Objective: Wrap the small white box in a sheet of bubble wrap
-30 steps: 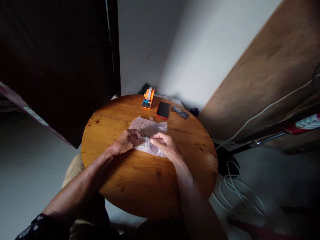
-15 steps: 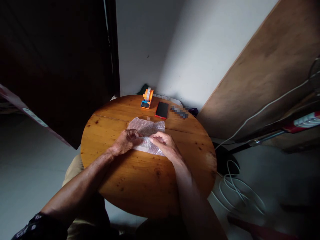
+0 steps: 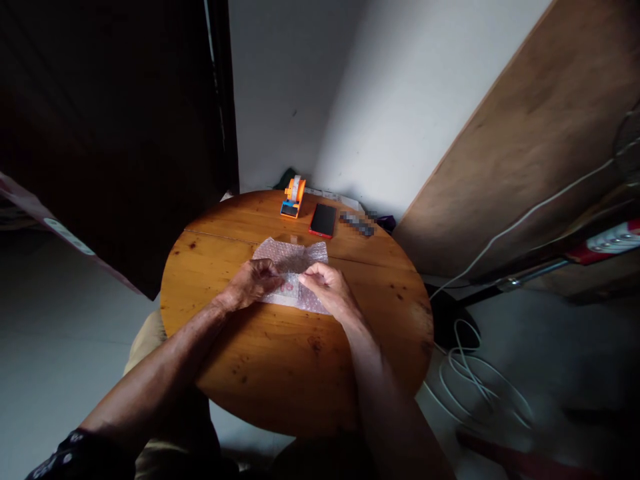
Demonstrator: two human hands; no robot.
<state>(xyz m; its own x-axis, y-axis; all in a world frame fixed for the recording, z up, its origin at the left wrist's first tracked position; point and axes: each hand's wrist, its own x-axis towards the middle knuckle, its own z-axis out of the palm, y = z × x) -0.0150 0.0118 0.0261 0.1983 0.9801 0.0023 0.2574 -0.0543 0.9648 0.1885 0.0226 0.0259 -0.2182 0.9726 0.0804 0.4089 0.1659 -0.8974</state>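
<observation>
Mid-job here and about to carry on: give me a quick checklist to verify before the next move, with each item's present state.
1. Bubble wrap fully on the wooden table: ok, it lies well inside the edge.
2. Left hand and right hand both at the wrap: ok, one on either side.
3. Firm pinch by both hands: cannot tell, fingertip contact is too small to judge.
4. Wrap lying smooth: not ok, its far right part is wavy.
5. Tape dispenser upright and clear of the wrap: ok, it stands beyond it.
6. Smartphone clear of both hands: ok, it lies beyond the wrap.
</observation>
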